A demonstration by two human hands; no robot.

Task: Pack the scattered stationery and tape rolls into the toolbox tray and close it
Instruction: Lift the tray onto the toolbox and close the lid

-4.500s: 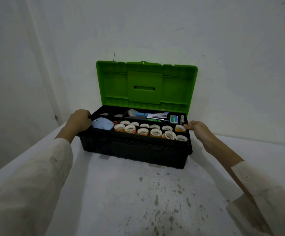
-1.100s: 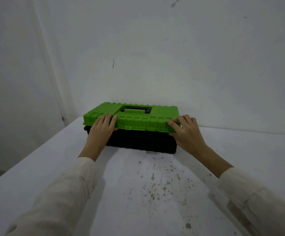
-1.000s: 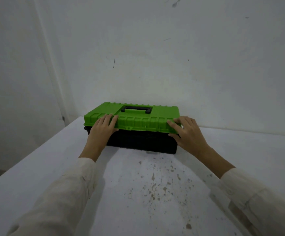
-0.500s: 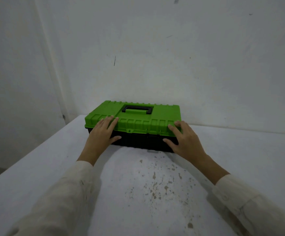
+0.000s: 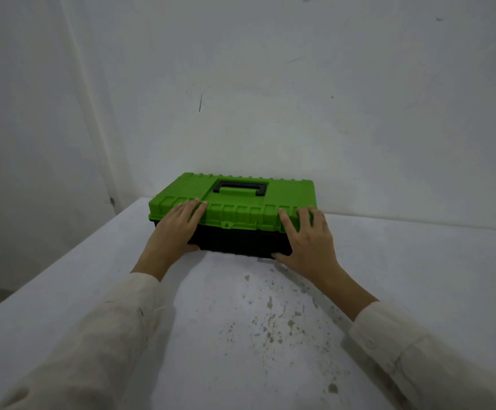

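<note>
Both grips lie flat and released on the toolbox (image 5: 241,216). From my remote seat I see the left grip (image 5: 174,232) with straight fingers spread over the front left edge of the green lid (image 5: 288,193) and its thumb down against the black base (image 5: 238,241). The right grip (image 5: 309,241) mirrors it at the front right corner, with its thumb tip low on the base, and neither curls round anything. The toolbox sits shut at the far end of the white surface (image 5: 241,335), close to the wall (image 5: 300,113). Its lid is glossy moulded plastic, ribbed along the front and notched along the back. A black rectangular handle (image 5: 261,189) lies folded into a central recess, with a small tab (image 5: 226,224) on the front lip. Brownish flecks speckle the matt surface nearer me. Cream sleeves (image 5: 107,335) cover both forearms.
</note>
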